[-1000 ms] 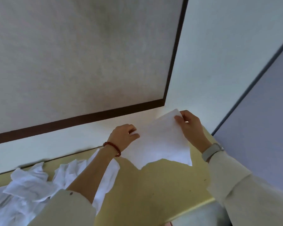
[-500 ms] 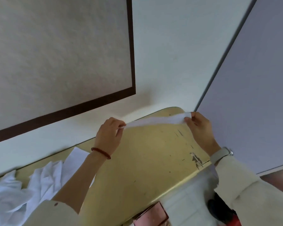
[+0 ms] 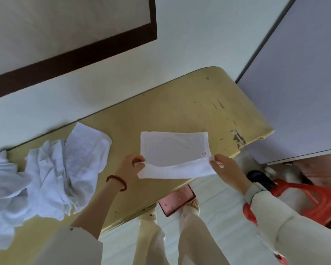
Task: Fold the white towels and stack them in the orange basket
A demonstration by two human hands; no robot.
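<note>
Having lowered from mid-air toward the table (image 3: 180, 111), the towel (image 3: 174, 150), pinched by left hand (image 3: 131, 167) and right hand (image 3: 225, 167), is positioned for folding.

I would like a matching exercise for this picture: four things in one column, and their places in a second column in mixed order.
Things:
1. held towel
2. towel pile
3. orange basket
4. bead bracelet

Places:
A. on the floor, right of the table
B. on the left wrist
C. pinched between both hands
D. on the table's left part

Pairs: 1-C, 2-D, 3-A, 4-B
</note>
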